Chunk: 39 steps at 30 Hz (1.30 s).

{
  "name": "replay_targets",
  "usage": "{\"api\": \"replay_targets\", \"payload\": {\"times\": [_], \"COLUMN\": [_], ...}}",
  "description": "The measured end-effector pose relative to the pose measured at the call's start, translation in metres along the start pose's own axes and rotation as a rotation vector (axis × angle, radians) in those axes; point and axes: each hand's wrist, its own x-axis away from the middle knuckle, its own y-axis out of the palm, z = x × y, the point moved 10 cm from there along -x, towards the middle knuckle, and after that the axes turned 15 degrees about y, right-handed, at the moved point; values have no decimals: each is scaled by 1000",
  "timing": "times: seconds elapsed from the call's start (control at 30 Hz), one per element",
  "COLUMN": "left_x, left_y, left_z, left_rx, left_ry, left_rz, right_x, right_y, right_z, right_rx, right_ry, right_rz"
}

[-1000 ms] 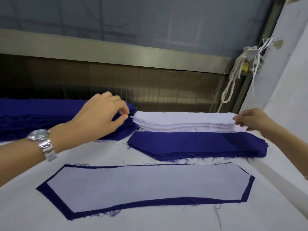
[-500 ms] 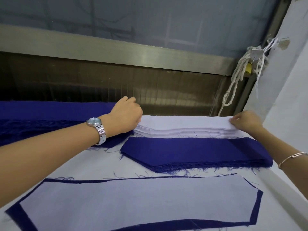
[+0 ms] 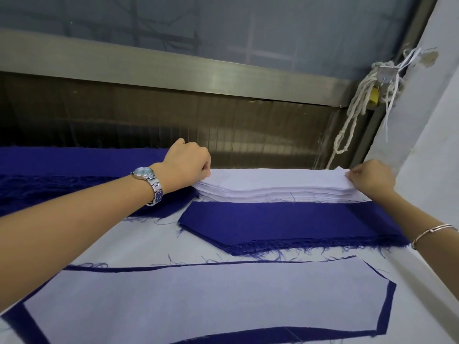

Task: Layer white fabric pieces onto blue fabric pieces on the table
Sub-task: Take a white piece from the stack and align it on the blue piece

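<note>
Ends of white stack (image 3: pixel 273 186) pinched by left hand (image 3: pixel 188 162), right hand (image 3: pixel 371 178).

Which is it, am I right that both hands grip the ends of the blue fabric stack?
No: the head view shows the left hand and right hand gripping the ends of the stack of white fabric pieces, not the blue one.

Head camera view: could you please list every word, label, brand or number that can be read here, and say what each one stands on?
No text in this view is legible.
On the wristwatch dial: any markings are too small to read.
On the padlock: too blurred to read any brand.
On the white fabric stack and the blue fabric stack: no print or label visible.
</note>
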Motion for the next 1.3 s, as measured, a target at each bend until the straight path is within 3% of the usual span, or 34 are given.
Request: {"api": "replay_targets", "payload": {"times": [0.3, 0.6, 1.3], "left_x": [-3, -2, -4], "left_y": [-1, 0, 9], "left_z": [2, 2, -4], "left_rx": [-79, -97, -43], "left_ry": [15, -3, -20], "left_rz": [-10, -21, -92], "right_x": [-4, -9, -7], "right_y": [3, -17, -25], "right_z": [-3, 13, 38], "right_rx": [-148, -361, -406], "right_ry": [3, 10, -10], "right_rz": [-64, 58, 41]}}
